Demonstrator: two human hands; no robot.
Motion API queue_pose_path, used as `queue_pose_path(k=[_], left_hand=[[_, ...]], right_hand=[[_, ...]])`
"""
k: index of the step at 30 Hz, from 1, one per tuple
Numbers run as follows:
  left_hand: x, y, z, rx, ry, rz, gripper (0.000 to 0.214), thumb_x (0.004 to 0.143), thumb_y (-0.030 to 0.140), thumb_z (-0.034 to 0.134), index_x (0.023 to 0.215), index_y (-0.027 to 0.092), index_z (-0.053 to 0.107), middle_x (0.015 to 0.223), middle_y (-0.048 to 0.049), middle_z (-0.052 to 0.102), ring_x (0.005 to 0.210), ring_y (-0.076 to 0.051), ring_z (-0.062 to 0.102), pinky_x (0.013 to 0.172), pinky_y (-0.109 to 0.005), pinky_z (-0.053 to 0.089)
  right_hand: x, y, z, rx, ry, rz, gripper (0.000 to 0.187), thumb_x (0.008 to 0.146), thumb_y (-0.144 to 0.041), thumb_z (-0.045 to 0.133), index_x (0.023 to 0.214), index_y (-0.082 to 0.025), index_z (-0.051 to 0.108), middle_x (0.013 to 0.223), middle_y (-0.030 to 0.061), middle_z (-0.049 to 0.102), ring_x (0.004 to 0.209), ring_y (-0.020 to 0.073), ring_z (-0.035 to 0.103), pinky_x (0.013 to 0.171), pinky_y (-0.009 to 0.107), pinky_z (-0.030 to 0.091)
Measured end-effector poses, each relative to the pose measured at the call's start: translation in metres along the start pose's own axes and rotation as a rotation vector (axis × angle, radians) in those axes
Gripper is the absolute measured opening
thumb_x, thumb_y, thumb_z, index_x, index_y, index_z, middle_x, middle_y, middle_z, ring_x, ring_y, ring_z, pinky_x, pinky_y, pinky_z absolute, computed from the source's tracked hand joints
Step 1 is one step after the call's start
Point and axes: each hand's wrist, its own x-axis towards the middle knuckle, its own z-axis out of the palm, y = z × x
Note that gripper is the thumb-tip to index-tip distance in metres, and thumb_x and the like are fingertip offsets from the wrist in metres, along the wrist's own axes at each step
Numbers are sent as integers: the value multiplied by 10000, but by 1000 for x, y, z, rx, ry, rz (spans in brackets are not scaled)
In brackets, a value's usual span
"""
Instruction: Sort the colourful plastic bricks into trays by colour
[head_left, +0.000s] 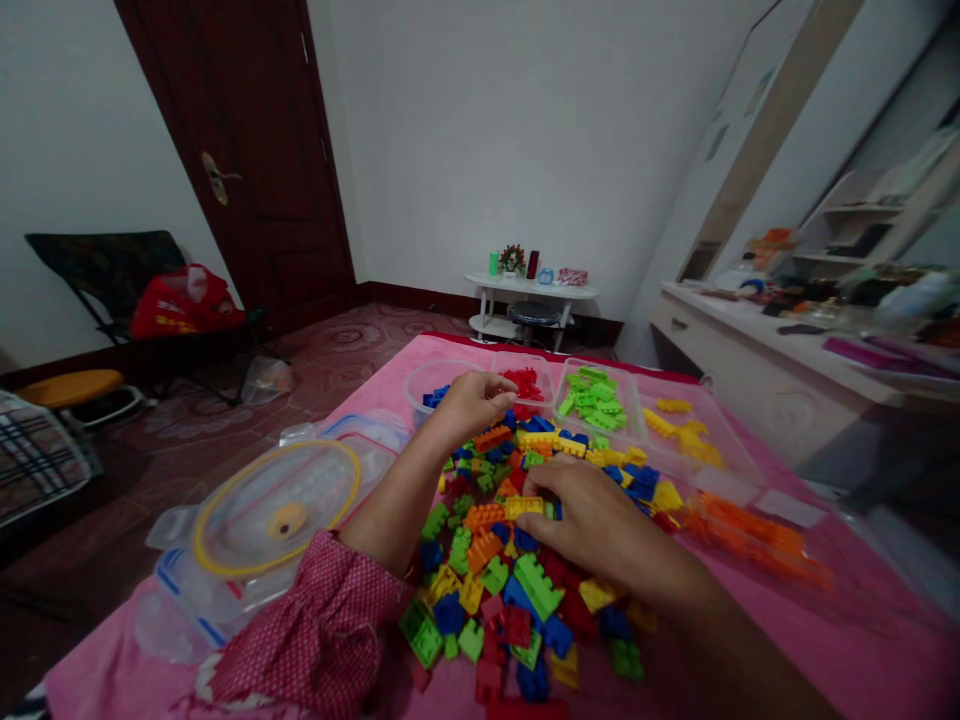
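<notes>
A loose pile of toy building bricks (487,545) in several colours covers the middle of the pink cloth. My right hand (574,510) is low over it, with thumb and fingers closed about a yellow brick (524,507). Farther forward, my left hand (474,403) hovers beside the clear box of red bricks (525,383), fingers drawn together. Whatever it may hold is hidden. Just left of that hand, blue bricks (435,396) sit in a round clear tub (412,378). Green bricks (592,397) fill another clear box to the right.
Yellow pieces (694,440) and orange bricks (757,540) occupy clear boxes on the right. Stacked clear lids (277,510) lie left of my left arm. Beyond the table stand a small white table (532,287) and a dark stool (534,314). A white dresser (750,360) is at right.
</notes>
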Motion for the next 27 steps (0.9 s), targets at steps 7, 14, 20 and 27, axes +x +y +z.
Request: queue_pose_path(k=[7,14,20,27], left_hand=[[-6,7,29,190,-171,157,342,769,216,525,1077,171,666,945,-59,707,805,-171,624,732,-261,457],[-13,1,47,476,-161,112,320,714,174,549,1000,181,693,812,-63,700,710,-173,605,655,-251,420],[-10,6,39,437,-141,75,171,677,125,538,748,149,691,752,-57,674,709,-160,588,663,-254,420],[-10,34,36,-612,-102,-124,198,720,294,644,807,133,568,736,-15,620,642,-103,580,618,-226,476]], right_hand=[[-4,48,-30,448,177,163,224,761,-383,559,753,-180,654,749,21,663,710,171,596,627,258,422],[6,83,-3,314,457,317,340,688,-307,594,996,-171,643,735,8,625,559,128,519,525,243,398],[9,80,8,546,506,279,298,710,-267,585,986,-171,640,971,58,662,812,172,605,718,291,474],[7,60,-8,1298,559,392,253,676,-294,670,863,-176,546,753,0,635,611,102,599,602,225,495]])
